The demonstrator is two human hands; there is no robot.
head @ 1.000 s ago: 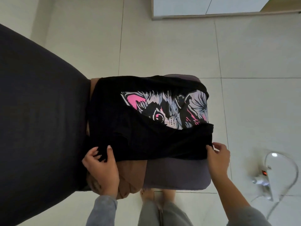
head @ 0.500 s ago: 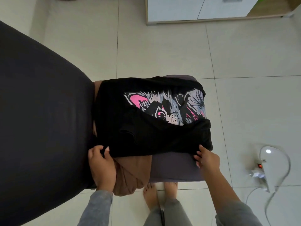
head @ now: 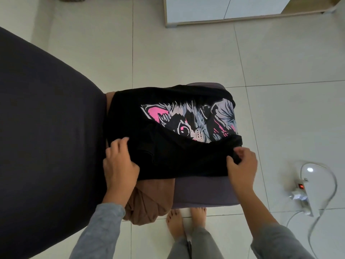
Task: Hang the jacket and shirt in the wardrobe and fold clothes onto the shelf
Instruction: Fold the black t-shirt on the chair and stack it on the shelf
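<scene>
A black T-shirt point(head: 171, 154) with a pink and grey cat print lies partly folded on a grey padded stool point(head: 203, 191). Its near part is folded up over the lower half of the print. My left hand point(head: 119, 165) grips the shirt's near left edge, fingers curled over the fabric. My right hand point(head: 242, 165) pinches the near right corner of the fold. A brown garment point(head: 149, 200) lies bunched under the shirt and hangs off the stool's near left side.
A large dark bed or sofa surface point(head: 46, 137) fills the left side. A white wardrobe or cabinet base point(head: 224, 14) stands at the far side of the tiled floor. A white power strip with cable point(head: 306, 189) lies on the floor at right. My bare feet point(head: 186, 221) stand before the stool.
Both hands have moved away from me, carrying the shirt's near edge further up over the cat print. My left hand now sits higher on the left edge.
</scene>
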